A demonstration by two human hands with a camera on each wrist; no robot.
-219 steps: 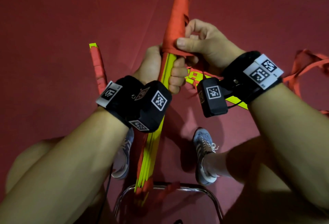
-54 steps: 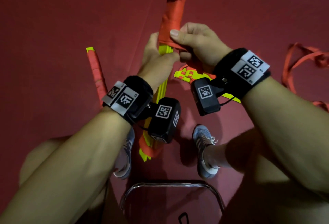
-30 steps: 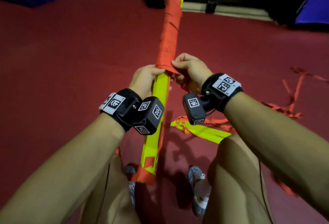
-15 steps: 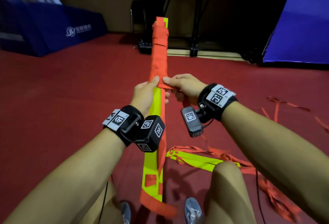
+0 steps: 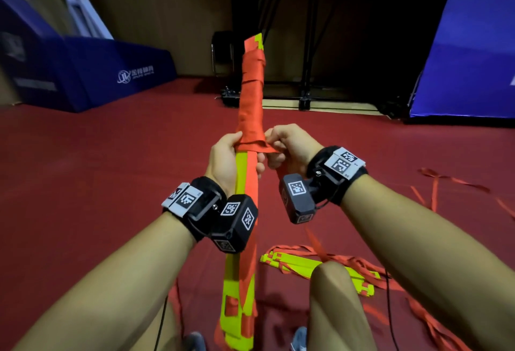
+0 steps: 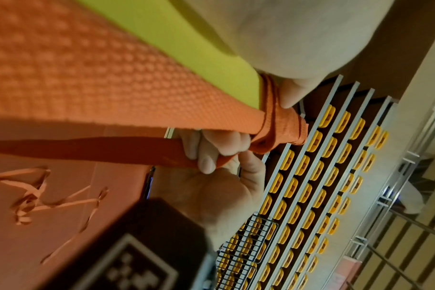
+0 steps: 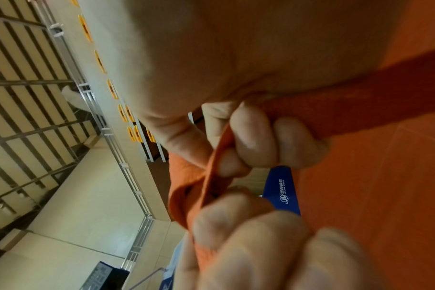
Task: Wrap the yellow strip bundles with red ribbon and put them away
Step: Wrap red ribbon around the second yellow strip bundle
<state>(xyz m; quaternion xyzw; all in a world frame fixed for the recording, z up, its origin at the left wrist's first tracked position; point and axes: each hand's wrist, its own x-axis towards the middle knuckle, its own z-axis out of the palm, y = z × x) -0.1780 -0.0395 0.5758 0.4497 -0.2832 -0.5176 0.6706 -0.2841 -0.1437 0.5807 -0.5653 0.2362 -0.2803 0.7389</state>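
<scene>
Red flooring (image 5: pixel 83 172) covers the hall. We note blue mats (image 5: pixel 111 80) at the far left and a blue panel (image 5: pixel 468 44) at the far right.

Item 1, the held yellow strip bundle (image 5: pixel 230 272): it is off the floor and tilted, its near end low by the person's shoes (image 5: pixel 195 342) and its far end raised toward the back wall. The red ribbon (image 5: pixel 250 100) covers the far half in overlapping turns. The near half is bare yellow, with 1 red band running along it.

Item 2, the left hand (image 5: pixel 225 158): it is closed around the bundle just below the last turn, the thumb lying against the edge of the wrap.

Item 3, the right hand (image 5: pixel 289 144): it pinches the ribbon between thumb and curled fingers (image 7: pixel 251 135), right beside the bundle at the edge of the wrap. From that pinch the ribbon runs back under the palm; the wrist views confirm it sits taut across the fingers.

Item 4, a second yellow bundle (image 5: pixel 301 263): it lies flat on the floor to the near right, partly hidden behind the person's knee (image 5: pixel 331 295), with loose ribbon (image 5: pixel 434 192) strewn around it and further right.

Rows of yellow seats (image 6: pixel 311 176) show in the left wrist view.
</scene>
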